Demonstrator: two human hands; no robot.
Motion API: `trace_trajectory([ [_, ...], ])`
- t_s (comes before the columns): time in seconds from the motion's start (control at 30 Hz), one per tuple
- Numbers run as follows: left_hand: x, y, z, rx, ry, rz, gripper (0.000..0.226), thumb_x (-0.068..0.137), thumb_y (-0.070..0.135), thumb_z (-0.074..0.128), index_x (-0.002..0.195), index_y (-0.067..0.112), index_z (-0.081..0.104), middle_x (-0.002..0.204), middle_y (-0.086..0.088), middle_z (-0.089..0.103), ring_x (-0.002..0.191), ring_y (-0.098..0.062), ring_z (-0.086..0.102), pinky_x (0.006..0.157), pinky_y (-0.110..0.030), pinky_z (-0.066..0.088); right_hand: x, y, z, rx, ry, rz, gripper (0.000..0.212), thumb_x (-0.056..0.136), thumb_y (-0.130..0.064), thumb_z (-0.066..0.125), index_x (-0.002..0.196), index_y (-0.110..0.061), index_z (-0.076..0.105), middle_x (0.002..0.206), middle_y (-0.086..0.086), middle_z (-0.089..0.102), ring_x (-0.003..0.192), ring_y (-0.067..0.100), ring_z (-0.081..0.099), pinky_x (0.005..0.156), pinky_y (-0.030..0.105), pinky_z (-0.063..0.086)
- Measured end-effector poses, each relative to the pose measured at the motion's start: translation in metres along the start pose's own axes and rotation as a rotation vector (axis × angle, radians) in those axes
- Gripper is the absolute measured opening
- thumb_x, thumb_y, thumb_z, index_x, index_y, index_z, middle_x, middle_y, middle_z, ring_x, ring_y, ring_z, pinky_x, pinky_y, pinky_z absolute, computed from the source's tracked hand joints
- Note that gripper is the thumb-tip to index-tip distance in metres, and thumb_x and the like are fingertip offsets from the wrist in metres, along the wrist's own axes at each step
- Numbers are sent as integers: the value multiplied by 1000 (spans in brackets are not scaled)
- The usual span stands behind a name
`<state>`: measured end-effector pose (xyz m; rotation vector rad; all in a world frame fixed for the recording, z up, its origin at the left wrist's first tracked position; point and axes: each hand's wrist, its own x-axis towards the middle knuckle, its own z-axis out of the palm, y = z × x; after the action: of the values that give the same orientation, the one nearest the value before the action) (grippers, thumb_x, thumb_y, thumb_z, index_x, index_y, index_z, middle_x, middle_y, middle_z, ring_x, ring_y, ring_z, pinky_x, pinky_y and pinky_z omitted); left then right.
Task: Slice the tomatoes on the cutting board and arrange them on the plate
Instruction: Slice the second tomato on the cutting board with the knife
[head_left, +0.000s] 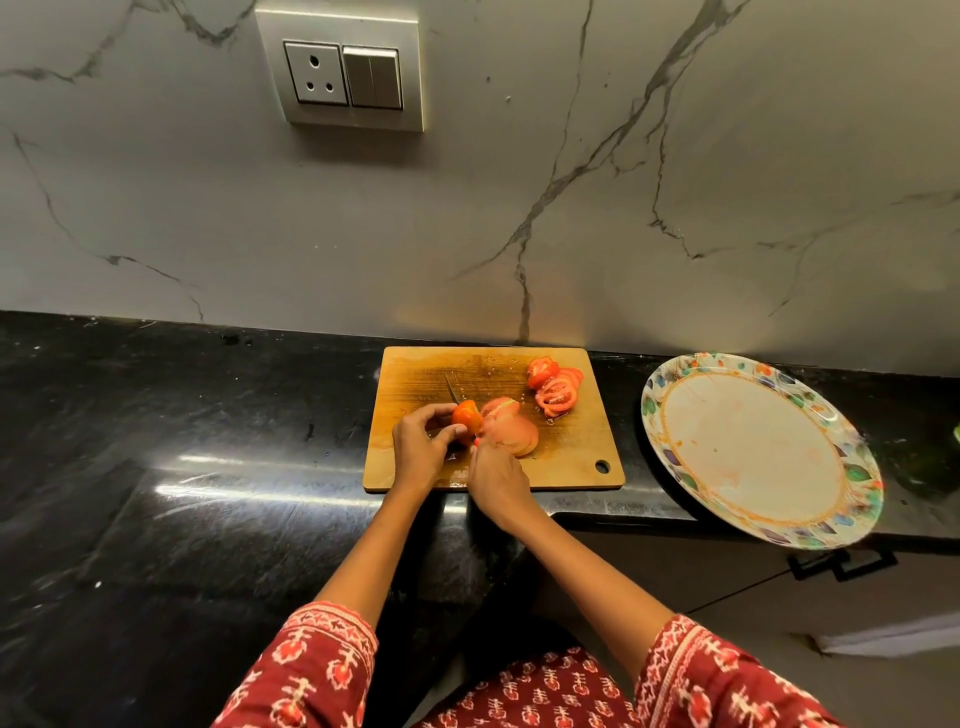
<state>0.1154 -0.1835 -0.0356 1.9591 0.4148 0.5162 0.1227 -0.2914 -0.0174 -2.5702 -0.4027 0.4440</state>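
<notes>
A wooden cutting board (493, 421) lies on the black desk (182, 441) at the centre of the frame, its far edge close to the marble wall (519, 208). On its near left part the left hand (421, 447) holds the uncut end of a tomato (466, 414), fingers (451, 432) curled around it. Just right of it the right hand (496, 480) grips a knife (457, 397); its fingers are clamped on the handle, which is almost wholly hidden, and the blade runs up and left behind the tomato. Cut slices (511, 426) lean together directly right of the blade, though blur makes their number hard to tell. A second group of slices (555, 387) lies overlapping at the board's upper right corner. To the right of the board, apart from it, a patterned plate (675, 384) sits on the desk with its near rim overhanging the desk edge. A socket and switch panel (343, 73) is set in the wall at the upper left of the frame.
</notes>
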Motion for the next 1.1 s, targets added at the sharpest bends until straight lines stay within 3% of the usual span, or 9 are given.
trace_trajectory([
  [0.33,4,0,-4,17,-27,-10,23,74,1,72,97,3,69,91,-1,67,82,-7,60,69,-1,44,-2,0,3,-19,-5,16,34,102,-18,27,129,-2,40,122,22,55,113,38,53,85,41,42],
  [0.5,7,1,-4,60,-92,20,27,73,4,74,99,5,68,95,-2,67,87,-10,61,81,-25,53,2,0,4,-44,-11,15,33,103,-18,27,127,-1,42,123,22,55,114,38,53,87,41,42],
  [0.6,6,2,-1,80,-104,66,45,69,6,77,112,7,64,107,0,62,98,-10,57,85,-21,48,1,0,4,-64,-4,6,33,102,-16,27,128,0,40,123,22,55,115,38,53,87,42,43],
  [0.8,8,5,7,126,-36,65,37,72,5,74,108,7,66,108,-10,65,101,-20,59,87,-24,45,-6,4,7,-74,11,-13,34,102,-18,28,131,-3,36,121,19,57,113,36,54,84,40,43],
  [0.93,12,-3,1,108,-19,10,38,72,6,75,109,5,66,109,-11,67,103,-20,60,91,-26,45,-28,21,16,-196,8,-38,31,103,-16,25,131,-8,37,123,14,55,112,32,55,83,38,44],
  [1.1,9,2,5,103,-48,58,39,69,4,76,108,4,67,107,-11,68,101,-18,60,90,-26,48,-19,19,11,-127,-8,22,30,100,-10,29,126,-5,43,123,17,56,115,35,52,87,38,43],
])
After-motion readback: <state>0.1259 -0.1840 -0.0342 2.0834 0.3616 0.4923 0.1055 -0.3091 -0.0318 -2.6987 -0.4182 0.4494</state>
